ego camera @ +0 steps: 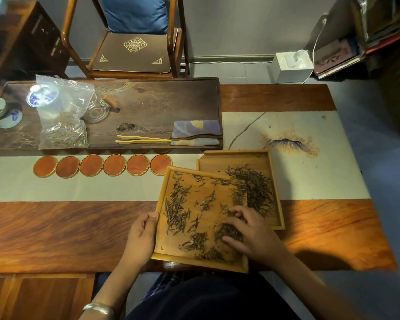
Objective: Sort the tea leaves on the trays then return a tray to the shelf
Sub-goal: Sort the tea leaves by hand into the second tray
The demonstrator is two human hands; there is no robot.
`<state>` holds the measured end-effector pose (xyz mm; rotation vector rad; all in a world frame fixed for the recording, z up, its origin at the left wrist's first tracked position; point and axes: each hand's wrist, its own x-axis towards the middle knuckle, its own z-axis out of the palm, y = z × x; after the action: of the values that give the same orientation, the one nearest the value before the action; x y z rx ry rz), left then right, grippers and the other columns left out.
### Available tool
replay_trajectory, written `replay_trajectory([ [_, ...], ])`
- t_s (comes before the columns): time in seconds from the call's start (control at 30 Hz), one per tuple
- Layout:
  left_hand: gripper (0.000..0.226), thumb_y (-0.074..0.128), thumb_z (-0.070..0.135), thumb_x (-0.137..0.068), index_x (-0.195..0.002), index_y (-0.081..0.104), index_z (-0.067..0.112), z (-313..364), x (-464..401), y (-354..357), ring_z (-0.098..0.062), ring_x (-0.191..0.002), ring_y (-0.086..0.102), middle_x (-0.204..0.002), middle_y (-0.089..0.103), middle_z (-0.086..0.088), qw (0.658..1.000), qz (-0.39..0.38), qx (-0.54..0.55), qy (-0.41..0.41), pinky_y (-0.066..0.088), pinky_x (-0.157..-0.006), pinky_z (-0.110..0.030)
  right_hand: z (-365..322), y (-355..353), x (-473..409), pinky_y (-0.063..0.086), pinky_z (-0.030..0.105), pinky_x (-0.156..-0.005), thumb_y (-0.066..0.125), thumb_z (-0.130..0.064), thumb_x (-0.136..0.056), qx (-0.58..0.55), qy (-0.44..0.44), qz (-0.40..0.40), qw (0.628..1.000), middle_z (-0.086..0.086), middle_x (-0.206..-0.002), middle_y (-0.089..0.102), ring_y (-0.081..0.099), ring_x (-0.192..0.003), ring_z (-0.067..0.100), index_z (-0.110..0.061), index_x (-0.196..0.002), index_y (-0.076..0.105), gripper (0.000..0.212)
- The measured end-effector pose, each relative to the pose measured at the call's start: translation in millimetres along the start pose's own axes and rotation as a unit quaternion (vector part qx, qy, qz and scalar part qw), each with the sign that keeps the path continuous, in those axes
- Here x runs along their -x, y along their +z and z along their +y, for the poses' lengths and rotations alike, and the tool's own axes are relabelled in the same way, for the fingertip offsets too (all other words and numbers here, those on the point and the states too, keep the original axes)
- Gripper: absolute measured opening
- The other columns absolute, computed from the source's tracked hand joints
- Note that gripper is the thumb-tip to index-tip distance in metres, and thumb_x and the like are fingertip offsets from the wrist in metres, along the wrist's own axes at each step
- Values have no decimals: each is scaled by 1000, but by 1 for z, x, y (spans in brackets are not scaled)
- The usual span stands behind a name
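Hands first: left hand (141, 236) pinches the near tray's (169, 257) left rim; right hand (247, 232) lies spread, fingers curled into tea leaves (187, 211) at its right side; far tray (275, 181) sits just beyond-right, partly overlapped, nearer that hand.

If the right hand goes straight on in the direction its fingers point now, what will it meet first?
Probably the loose tea leaves in the middle of the near tray; the right hand points left across it. Beyond them lie the tray's left rim and the left hand.
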<state>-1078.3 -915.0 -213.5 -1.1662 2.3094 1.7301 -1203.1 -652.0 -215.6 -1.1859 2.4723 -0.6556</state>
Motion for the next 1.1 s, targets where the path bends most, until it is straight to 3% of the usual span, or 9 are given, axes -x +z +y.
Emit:
replay_trajectory([
  [0.23, 31, 42, 21, -101, -87, 63, 5, 1, 2, -3, -27, -82, 59, -87, 65, -17, 1000, -2, 0, 4, 42, -70, -30, 11, -3, -23, 43, 33, -96, 51, -49, -90, 8, 29, 28, 999, 1, -127, 49, 47, -117, 15, -22, -120, 59, 41],
  [0.4, 29, 43, 19, -100, -87, 63, 5, 1, 4, -3, -25, -82, 59, -87, 65, -17, 1000, -1, 11, 2, 43, -70, -27, 8, -6, -36, 46, 30, -90, 60, -34, -90, 8, 25, 38, 999, 2, -114, 55, 52, -107, 16, -15, -113, 63, 29],
  [0.63, 28, 43, 16, -100, -87, 65, 4, 1, 6, -3, -4, -69, 59, -84, 67, -12, 1000, -3, 27, 1, 42, -61, -10, 9, -2, -40, 41, 22, -89, 60, -26, -91, 2, 61, 47, 997, 3, -114, 54, 52, -109, 18, -13, -115, 63, 27],
  [0.87, 28, 43, 17, -100, -85, 65, 8, 2, 5, -2, -6, -71, 60, -83, 68, -10, 1000, -6, 24, 0, 43, -64, -14, 22, -4, -50, 37, 33, -103, 52, -40, -93, 10, 140, 27, 990, 5, -139, 40, 35, -131, 20, -16, -130, 51, 44],
  [0.93, 28, 43, 17, -100, -85, 65, 7, 2, 4, -2, -8, -73, 60, -83, 67, -10, 1000, -4, 19, 2, 42, -65, -16, 25, -7, -53, 36, 34, -105, 51, -39, -93, 15, 151, 29, 988, 5, -140, 40, 33, -132, 21, -16, -131, 50, 44],
  [1.1, 29, 42, 18, -101, -86, 65, 8, 1, 2, -4, -22, -82, 60, -86, 67, -13, 1000, -3, 19, 1, 44, -75, -35, 24, -15, -53, 39, 36, -103, 53, -31, -94, -6, 136, 84, 987, 8, -133, 47, 40, -128, 22, -12, -125, 56, 36],
])
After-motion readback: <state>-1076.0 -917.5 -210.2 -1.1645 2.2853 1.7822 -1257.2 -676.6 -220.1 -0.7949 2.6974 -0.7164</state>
